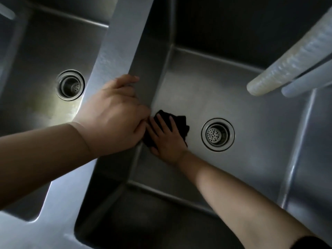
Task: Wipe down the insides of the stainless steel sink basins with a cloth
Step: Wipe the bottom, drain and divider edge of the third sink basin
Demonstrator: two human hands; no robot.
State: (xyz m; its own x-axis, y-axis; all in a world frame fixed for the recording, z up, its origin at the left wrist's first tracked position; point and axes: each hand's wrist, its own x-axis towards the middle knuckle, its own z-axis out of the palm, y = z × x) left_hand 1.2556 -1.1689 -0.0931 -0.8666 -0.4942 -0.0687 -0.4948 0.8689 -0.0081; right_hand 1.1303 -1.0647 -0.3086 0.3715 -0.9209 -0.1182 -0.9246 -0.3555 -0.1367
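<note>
Right hand [168, 139] presses flat, fingers straight, on a black cloth [181, 123] at the right basin's [251, 108] left edge; left hand [115, 112] grasps the divider [124, 42].

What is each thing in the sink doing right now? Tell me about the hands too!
right hand: fingers flat, pressing the cloth on the basin floor.
cloth: dark, crumpled, under the right hand.
left hand: resting on the divider, fingers curled over its edge.
right basin: being wiped; drain strainer in place.
left basin: nobody touching it; its strainer in place.
hoses: hanging over the right basin; no water visible.
</note>
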